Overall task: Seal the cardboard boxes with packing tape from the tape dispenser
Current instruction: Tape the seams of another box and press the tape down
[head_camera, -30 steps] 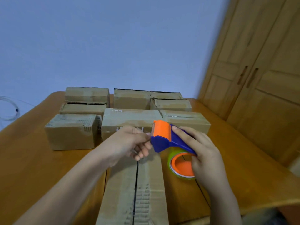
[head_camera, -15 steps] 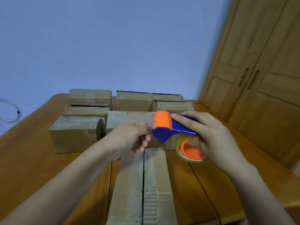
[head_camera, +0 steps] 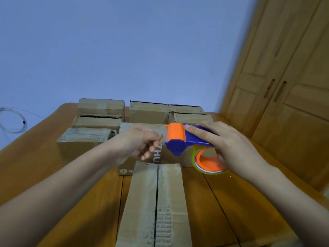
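My right hand [head_camera: 231, 150] wraps the blue handle of the tape dispenser [head_camera: 185, 139], held in the air above the far end of the nearest box [head_camera: 156, 202]. My left hand [head_camera: 137, 143] pinches at the orange roller's nine o'clock side, fingers curled; the tape end itself is too clear to see.

To do: draw out a tail, land it past the far edge, press, then pull toward six o'clock along the dark centre seam, keeping tension.

Box: matte corrugated card, scuffed, long and narrow. Roll [head_camera: 208, 162]: glossy, yellowish, on an orange core. More boxes [head_camera: 83, 139] at twelve o'clock on the wooden table [head_camera: 231, 202].
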Demonstrator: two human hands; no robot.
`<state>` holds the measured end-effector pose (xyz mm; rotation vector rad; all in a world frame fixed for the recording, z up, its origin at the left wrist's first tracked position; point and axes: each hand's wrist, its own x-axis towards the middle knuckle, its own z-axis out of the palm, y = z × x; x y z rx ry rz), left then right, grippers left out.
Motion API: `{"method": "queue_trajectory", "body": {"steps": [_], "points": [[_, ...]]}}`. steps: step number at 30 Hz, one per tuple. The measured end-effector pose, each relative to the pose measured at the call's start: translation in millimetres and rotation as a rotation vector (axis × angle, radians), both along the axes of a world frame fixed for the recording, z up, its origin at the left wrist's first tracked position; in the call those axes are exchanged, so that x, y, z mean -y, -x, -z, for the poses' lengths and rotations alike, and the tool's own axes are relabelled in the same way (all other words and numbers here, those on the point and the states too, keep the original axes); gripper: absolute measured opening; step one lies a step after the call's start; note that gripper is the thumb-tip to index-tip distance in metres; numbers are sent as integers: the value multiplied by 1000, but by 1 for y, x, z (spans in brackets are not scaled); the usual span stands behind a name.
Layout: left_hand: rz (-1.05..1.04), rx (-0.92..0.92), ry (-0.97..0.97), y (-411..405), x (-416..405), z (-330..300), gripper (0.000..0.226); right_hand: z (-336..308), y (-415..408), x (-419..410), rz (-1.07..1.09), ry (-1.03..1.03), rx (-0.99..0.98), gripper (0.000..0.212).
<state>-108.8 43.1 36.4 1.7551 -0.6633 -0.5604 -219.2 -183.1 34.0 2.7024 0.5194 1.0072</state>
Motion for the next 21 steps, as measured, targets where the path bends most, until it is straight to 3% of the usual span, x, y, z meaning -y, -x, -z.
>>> {"method": "queue_trajectory", "body": {"steps": [5,8,12,17,21], "points": [[-120,43,25,-39,-50,1,37,-2,16,42,93,25,0,93],[3,13,11,-51,-87,19,51,4,31,68,150,22,-26,101],[28,15,27,-54,-88,50,64,20,31,69,153,65,-68,100],[66,51,67,-52,-87,69,50,22,39,77,130,17,-56,96],[49,72,56,-51,-84,77,68,28,38,73,134,52,-71,98]]}}
